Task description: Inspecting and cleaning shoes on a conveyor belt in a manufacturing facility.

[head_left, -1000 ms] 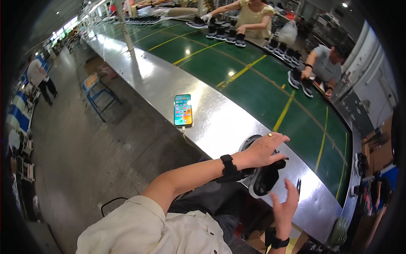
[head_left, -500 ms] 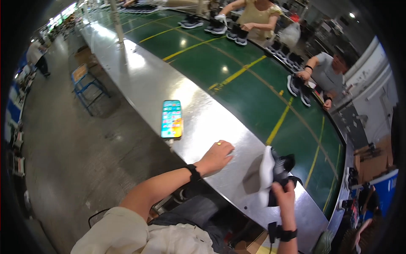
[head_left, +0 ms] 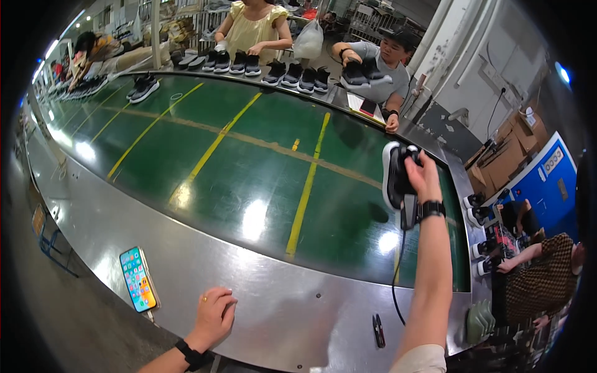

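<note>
Over the green conveyor belt (head_left: 261, 174), near its right end, my right hand (head_left: 425, 179) is closed around a black sneaker (head_left: 395, 177) with a white sole. The shoe is raised, its sole side facing left; part of it is hidden behind my fingers, and I cannot tell whether a second shoe is with it. My left hand (head_left: 216, 316) rests on the metal table edge (head_left: 267, 298), fingers loosely bent and holding nothing. Left of that hand lies a lit phone (head_left: 137, 280) with a cable attached.
Small black snips (head_left: 378, 331) lie on the metal edge. Across the belt, one person (head_left: 258, 28) handles a row of sneakers (head_left: 292, 76) and another (head_left: 379, 62) holds a pair. More shoes (head_left: 143, 88) sit at far left; a person (head_left: 541, 273) works at right.
My right hand has carried the sneaker from above the metal edge outward over the belt. The view has swung right; my left hand still rests by the phone.
</note>
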Demonstrator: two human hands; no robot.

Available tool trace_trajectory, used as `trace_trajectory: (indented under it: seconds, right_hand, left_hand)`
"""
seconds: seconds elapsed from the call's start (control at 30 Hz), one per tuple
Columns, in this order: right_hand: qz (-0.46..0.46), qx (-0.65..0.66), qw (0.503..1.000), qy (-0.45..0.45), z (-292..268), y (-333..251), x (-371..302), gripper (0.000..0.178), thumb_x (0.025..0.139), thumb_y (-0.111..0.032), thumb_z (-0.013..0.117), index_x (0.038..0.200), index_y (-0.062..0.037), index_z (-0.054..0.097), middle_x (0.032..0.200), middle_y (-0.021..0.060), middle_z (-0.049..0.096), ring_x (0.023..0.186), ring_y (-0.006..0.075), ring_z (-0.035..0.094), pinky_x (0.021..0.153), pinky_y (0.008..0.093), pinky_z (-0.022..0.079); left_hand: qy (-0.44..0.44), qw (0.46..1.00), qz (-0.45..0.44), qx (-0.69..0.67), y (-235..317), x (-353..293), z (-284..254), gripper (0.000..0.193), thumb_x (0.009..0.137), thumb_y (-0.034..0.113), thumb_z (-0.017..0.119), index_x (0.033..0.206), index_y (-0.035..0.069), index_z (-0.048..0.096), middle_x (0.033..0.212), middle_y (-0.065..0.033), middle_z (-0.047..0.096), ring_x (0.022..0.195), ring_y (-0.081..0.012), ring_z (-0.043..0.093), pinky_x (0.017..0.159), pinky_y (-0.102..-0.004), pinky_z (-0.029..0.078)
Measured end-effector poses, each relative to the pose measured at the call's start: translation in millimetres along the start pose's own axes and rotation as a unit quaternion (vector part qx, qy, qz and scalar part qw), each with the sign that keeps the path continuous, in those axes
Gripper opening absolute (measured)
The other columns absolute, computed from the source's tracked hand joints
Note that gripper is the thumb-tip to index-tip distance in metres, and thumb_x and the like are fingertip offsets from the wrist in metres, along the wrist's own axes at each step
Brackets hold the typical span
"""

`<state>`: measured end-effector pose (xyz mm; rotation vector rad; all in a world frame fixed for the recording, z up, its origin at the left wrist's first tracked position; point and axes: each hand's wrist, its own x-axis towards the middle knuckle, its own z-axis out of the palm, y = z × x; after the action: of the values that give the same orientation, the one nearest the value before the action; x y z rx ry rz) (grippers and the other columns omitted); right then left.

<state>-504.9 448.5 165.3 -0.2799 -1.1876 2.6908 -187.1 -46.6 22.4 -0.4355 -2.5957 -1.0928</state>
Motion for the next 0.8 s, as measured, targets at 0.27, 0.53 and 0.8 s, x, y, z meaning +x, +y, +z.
trace_trajectory:
  seconds: [0.27,0.53,0.8]
  right_hand:
    - [0.049,-0.290,0.951,-0.098,22.2,98.7,-118.0,0.041,0.082,-0.002,0.055,0.122,-0.0013,0.045,0.093,0.0048,0.056,0.080,0.0129,0.057,0.068,0.0247,0.049]
    - [0.202,-0.296,0.930,-0.087,-12.5,136.0,-357.6,0.027,0.088,-0.011,0.054,0.115,-0.0047,0.051,0.106,0.0099,0.060,0.089,0.0163,0.062,0.070,0.0251,0.050]
    - [-0.118,-0.519,0.845,0.060,-81.4,161.5,-478.6,0.014,0.085,-0.007,0.054,0.096,-0.0039,0.062,0.094,0.0065,0.065,0.081,0.0136,0.062,0.068,0.0246,0.048]
  left_hand:
    - [0.024,1.000,0.010,0.010,0.8,-1.1,1.9,0.012,0.071,0.001,0.060,0.083,0.006,0.059,0.098,-0.0093,0.057,0.094,-0.0285,0.052,0.080,-0.0379,0.041]
    - [0.057,0.997,0.053,0.012,-16.5,-5.8,11.7,0.010,0.071,0.002,0.058,0.080,0.005,0.058,0.093,-0.0092,0.057,0.093,-0.0285,0.052,0.080,-0.0389,0.040]
    - [0.087,0.990,0.105,0.040,-16.0,-6.2,20.5,0.013,0.069,0.002,0.058,0.080,0.008,0.057,0.094,-0.0090,0.056,0.094,-0.0273,0.052,0.077,-0.0391,0.040]
